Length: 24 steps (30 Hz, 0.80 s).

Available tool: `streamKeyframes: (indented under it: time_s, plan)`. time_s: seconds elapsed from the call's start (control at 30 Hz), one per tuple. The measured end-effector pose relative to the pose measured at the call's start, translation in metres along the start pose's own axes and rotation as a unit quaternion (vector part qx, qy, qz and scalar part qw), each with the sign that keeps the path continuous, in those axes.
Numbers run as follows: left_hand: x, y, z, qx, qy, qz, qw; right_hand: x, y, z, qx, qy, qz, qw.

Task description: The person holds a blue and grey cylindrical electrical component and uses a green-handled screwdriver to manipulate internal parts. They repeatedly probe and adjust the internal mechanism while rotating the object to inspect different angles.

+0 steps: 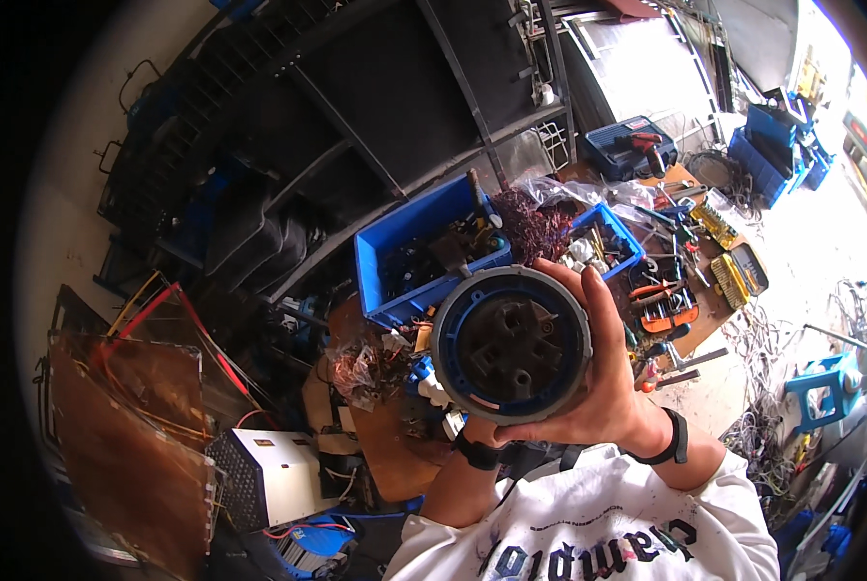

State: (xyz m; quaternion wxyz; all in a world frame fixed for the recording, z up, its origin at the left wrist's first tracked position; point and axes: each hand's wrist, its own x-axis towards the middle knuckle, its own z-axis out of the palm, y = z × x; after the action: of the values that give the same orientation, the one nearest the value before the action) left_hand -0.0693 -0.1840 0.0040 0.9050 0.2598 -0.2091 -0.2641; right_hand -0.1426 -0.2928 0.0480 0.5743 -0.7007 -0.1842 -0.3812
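A person looks down at a round motor part (511, 344) held up close to the camera, near the middle of the view. The part is a grey ring with a blue inner rim and a dark, blocky core with several holes. The right hand (603, 373) wraps around its right side and underside, fingers curled over the top edge, gripping it firmly. The left hand (477, 441) is mostly hidden beneath the part; only a bit of wrist with a black band shows, and it seems to support the part from below, though how its fingers are set cannot be told. The right wrist wears a black band too. Both forearms rise from a white shirt (588, 537) with dark print at the bottom edge. Behind the part, a cluttered workbench (385, 455) holds a large blue bin (409, 242) full of dark parts, and just right of it a smaller blue tray (619, 237) with small white and metal pieces. A tangle of reddish-brown wire (530, 225) sits between them, just above the part. Orange-handled pliers (668, 302) and other hand tools lie to the right. A white box (269, 474) with a vented side stands at lower left, beside a brown panel (128, 436). Dark metal shelving (356, 107) fills the upper background.
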Motion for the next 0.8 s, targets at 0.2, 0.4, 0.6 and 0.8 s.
streamKeyframes:
  time_s: [0.2,0.4,0.6,0.8]
  plan:
    - [0.0,-0.004,-0.002,-0.041,0.006,-0.013,0.999,0.0,0.005,-0.002,0.038,0.011,-0.023,0.999]
    - [0.0,-0.007,-0.001,-0.086,0.011,-0.023,0.996,0.0,0.016,0.002,0.108,0.023,-0.03,0.993]
    - [-0.001,-0.009,-0.001,-0.123,0.016,-0.023,0.992,0.0,0.019,-0.004,0.103,0.026,0.015,0.994]
    - [-0.003,-0.007,-0.002,-0.143,0.019,-0.024,0.989,0.006,0.019,-0.009,0.112,0.026,0.031,0.993]
